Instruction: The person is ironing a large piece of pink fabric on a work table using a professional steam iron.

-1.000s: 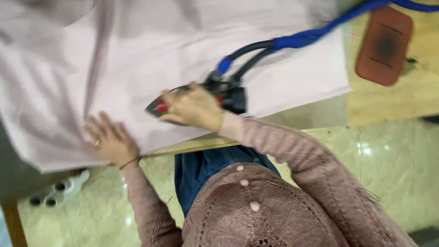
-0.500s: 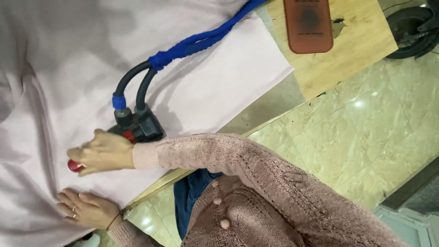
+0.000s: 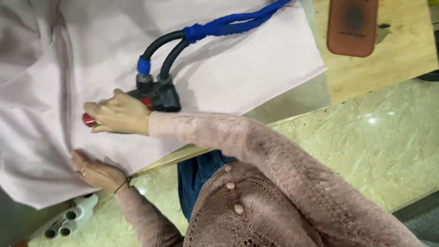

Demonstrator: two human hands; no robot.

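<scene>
Pink cloth [image 3: 238, 77]: one | iron [image 3: 153, 98]: one, right hand [image 3: 121, 118] gripping | hoses [image 3: 167, 52]: two

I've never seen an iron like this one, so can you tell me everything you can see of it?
The iron is mostly hidden under the right hand, which grips its handle. What shows is a dark body with red parts, one red end poking out past the fingers. Two thick black hoses rise from its back, one with a blue collar, and join into a bundle wrapped in blue. It rests flat on the pale pink cloth, which the left hand presses down nearby.
</scene>
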